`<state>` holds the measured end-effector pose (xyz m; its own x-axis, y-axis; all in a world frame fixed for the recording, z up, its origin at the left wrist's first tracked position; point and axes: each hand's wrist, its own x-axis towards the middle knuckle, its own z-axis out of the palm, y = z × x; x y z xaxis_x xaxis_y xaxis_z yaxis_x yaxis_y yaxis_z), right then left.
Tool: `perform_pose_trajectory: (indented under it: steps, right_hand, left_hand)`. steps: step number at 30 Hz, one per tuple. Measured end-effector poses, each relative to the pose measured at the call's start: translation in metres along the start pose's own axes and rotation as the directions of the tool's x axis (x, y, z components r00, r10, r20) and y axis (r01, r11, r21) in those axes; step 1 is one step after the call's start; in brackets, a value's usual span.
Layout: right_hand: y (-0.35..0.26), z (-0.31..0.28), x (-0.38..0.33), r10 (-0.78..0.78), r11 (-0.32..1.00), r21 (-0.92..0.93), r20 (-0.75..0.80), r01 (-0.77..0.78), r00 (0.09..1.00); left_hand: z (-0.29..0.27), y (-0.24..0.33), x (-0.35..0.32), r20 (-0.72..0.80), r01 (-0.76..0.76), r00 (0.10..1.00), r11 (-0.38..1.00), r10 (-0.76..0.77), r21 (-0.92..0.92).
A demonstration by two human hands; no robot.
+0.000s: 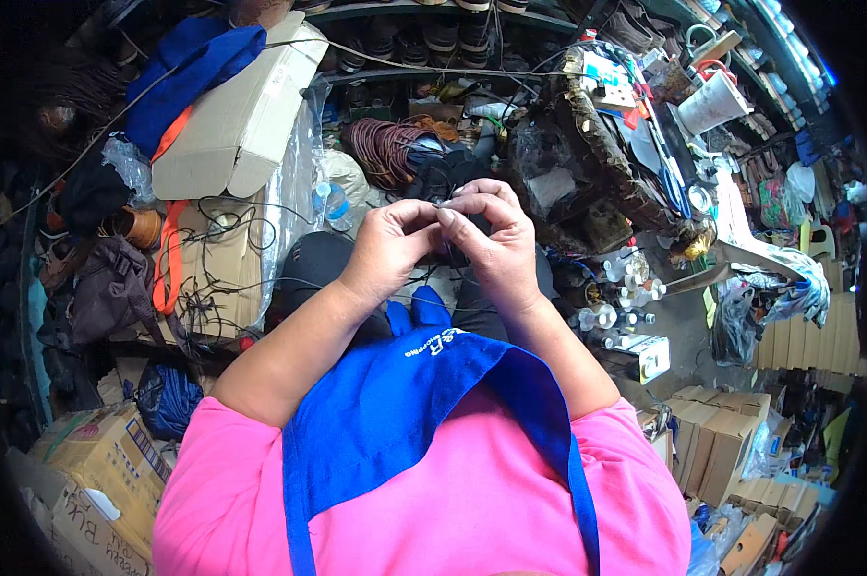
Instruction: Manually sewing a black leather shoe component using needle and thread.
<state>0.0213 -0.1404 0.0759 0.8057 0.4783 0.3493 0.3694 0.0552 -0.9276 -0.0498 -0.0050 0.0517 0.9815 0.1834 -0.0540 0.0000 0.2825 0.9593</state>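
My left hand (393,248) and my right hand (499,240) meet in front of me, above my lap. Thumb and forefinger of each are pinched, the fingertips touching or nearly so. What they pinch is too small to make out. A dark item (450,173) lies just beyond the fingertips; its kind is unclear. Below the hands are my dark-clad knees (311,257) and a blue apron (385,413), its upper part folding outward over my pink shirt.
At left, a cardboard piece (237,120) and a tangle of black cord (217,278) lie beside an orange strap (169,259). Ahead sit a coil of brown cord (384,154) and a plastic bottle (332,204). Small bottles (621,293) stand right; a cluttered workbench (635,125) rises behind.
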Motion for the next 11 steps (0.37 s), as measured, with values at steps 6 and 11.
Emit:
perform_pose_trajectory:
  steps: [6,11]
  right_hand:
    - [0.0032,-0.0041,-0.002,-0.004,1.0,0.002,0.021,0.004,1.0]
    - [0.0072,-0.0029,-0.0044,0.07,0.995,0.063,0.031,-0.072,0.997]
  left_hand:
    - [0.0015,0.0082,-0.0054,-0.136,-0.077,0.986,0.985,0.098,0.157]
    - [0.0001,0.0085,-0.0091,-0.126,-0.066,0.989,0.989,0.083,0.134]
